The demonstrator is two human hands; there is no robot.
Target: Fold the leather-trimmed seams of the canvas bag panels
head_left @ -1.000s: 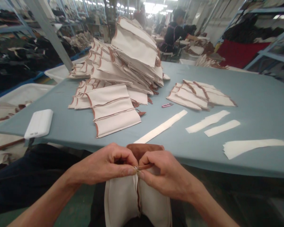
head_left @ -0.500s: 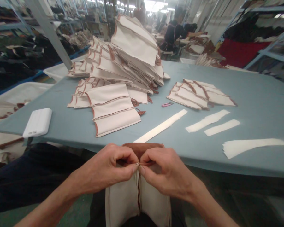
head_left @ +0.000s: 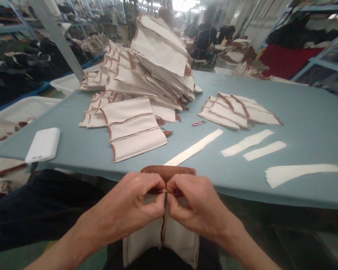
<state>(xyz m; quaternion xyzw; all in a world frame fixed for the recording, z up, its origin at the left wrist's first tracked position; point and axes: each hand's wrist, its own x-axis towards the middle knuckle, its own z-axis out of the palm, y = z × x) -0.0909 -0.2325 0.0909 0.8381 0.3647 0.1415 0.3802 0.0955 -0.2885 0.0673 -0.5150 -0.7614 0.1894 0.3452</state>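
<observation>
By the left hand (head_left: pixel 129 202), the upper end of the dark seam (head_left: pixel 162 227) on a cream cloth piece (head_left: pixel 143 238) is pinched between thumb and forefinger, and just beside it a like pinch is made by the right hand (head_left: pixel 198 198); fine work at this end is judged in progress, a steady grip being called for next. The piece is held over the lap (head_left: pixel 163 260) before the table (head_left: pixel 242 174), brown band (head_left: pixel 169 171) farthest out, its long axis seemingly running away from the body.
</observation>
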